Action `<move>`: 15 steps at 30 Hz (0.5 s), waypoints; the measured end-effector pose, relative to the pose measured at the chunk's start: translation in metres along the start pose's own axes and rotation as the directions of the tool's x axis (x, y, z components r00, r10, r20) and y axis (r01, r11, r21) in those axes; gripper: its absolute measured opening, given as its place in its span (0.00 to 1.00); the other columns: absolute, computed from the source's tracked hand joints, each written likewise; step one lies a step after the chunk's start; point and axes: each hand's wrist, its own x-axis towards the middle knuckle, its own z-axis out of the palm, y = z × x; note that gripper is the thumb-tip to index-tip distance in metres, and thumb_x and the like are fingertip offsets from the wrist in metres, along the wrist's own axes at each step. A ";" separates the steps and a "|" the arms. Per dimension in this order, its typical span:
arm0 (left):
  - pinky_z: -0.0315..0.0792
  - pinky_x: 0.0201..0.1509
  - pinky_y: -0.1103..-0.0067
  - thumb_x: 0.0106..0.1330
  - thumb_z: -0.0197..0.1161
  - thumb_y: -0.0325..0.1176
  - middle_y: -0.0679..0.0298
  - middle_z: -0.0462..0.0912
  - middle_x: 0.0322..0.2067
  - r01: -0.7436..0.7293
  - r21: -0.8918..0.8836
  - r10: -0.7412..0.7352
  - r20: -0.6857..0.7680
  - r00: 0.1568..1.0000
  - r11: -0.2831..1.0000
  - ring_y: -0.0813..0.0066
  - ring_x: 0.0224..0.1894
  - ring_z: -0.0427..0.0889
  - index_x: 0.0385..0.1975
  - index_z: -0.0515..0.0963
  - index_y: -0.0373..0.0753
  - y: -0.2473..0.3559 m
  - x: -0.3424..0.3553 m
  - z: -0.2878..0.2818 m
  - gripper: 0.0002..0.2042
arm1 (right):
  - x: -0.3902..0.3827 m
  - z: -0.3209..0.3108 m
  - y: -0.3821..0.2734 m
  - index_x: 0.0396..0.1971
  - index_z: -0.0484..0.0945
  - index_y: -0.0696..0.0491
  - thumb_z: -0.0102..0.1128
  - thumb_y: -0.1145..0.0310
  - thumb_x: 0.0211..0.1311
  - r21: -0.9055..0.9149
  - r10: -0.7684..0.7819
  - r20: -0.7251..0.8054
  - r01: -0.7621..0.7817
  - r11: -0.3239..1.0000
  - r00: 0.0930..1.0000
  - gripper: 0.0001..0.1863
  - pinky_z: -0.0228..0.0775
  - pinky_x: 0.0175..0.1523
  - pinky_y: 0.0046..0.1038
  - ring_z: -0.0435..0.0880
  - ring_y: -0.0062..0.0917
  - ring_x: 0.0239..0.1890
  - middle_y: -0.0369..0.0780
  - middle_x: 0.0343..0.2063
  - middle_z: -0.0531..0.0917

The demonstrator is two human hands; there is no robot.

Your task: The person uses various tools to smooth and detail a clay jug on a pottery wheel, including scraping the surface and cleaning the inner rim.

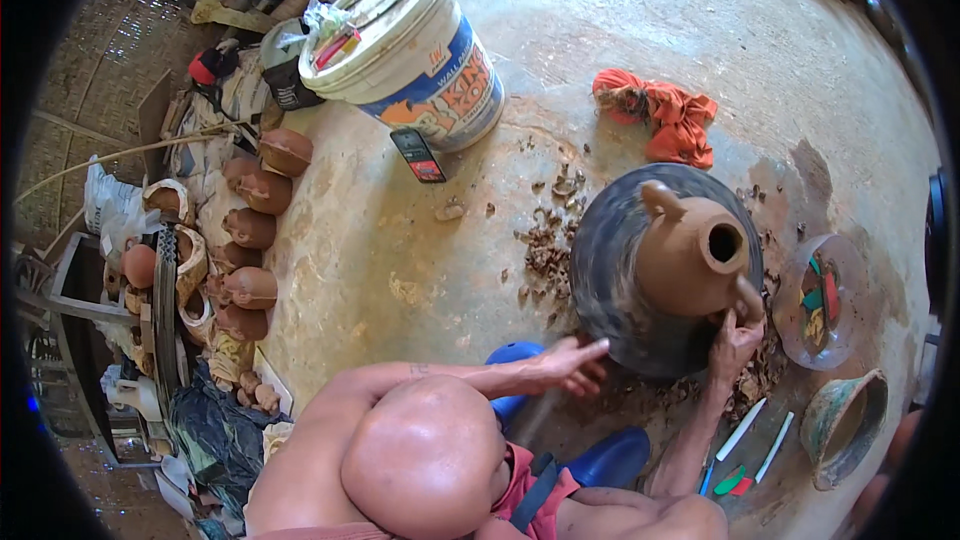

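A brown clay jug with a narrow round mouth and a side spout stands on a dark potter's wheel, which looks smeared by motion. My right hand is against the jug's near right side, one finger stretched along its wall and the others curled; whatever those may hold is hidden. By the wheel's near left rim, my left hand has its fingers stretched out and holds nothing. Clay trimmings lie scattered around the wheel.
Right of the wheel are a clear bowl of small coloured tools, a worn bowl and white strips. An orange cloth lies beyond. A lidded bucket with a phone against it stands far left, near several clay pots.
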 end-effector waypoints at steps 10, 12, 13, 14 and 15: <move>0.71 0.33 0.79 0.82 0.45 0.69 0.71 0.87 0.49 -0.487 0.071 0.444 -0.538 0.716 0.871 0.83 0.35 0.81 0.68 0.75 0.46 0.022 0.065 -0.094 0.34 | -0.011 0.031 0.004 0.48 0.83 0.52 0.58 0.76 0.81 0.039 0.127 0.018 -0.128 0.991 0.992 0.06 0.86 0.42 0.25 0.88 0.18 0.41 0.35 0.40 0.89; 0.85 0.45 0.68 0.83 0.43 0.68 0.54 0.86 0.61 -0.269 -0.204 0.226 -0.210 0.951 0.941 0.64 0.47 0.92 0.71 0.71 0.43 -0.011 0.037 -0.035 0.35 | -0.011 0.012 0.003 0.47 0.84 0.53 0.58 0.77 0.80 -0.016 0.115 -0.042 -0.115 0.993 0.993 0.06 0.87 0.42 0.25 0.89 0.18 0.40 0.35 0.37 0.90; 0.85 0.45 0.68 0.83 0.43 0.68 0.54 0.86 0.61 -0.255 -0.183 0.222 -0.181 0.958 0.950 0.64 0.47 0.92 0.71 0.71 0.43 -0.012 0.019 -0.026 0.35 | -0.014 0.014 -0.001 0.48 0.84 0.53 0.59 0.77 0.79 0.027 0.128 -0.061 -0.127 0.992 0.990 0.06 0.86 0.41 0.25 0.90 0.17 0.39 0.35 0.36 0.91; 0.86 0.47 0.66 0.84 0.43 0.67 0.50 0.85 0.61 -0.117 -0.114 0.119 0.011 0.993 0.987 0.59 0.49 0.92 0.73 0.69 0.42 -0.014 0.006 -0.020 0.35 | -0.013 0.012 0.004 0.48 0.84 0.53 0.59 0.77 0.79 -0.033 0.032 -0.076 -0.035 0.999 0.997 0.07 0.86 0.42 0.24 0.90 0.17 0.39 0.35 0.35 0.91; 0.87 0.49 0.64 0.84 0.44 0.66 0.46 0.83 0.62 0.019 -0.028 -0.013 0.193 0.981 0.999 0.54 0.50 0.92 0.74 0.67 0.42 -0.013 -0.006 -0.009 0.35 | -0.014 0.007 0.009 0.48 0.84 0.54 0.60 0.77 0.78 -0.104 -0.054 -0.075 0.046 0.993 0.996 0.07 0.86 0.42 0.24 0.90 0.16 0.39 0.36 0.35 0.91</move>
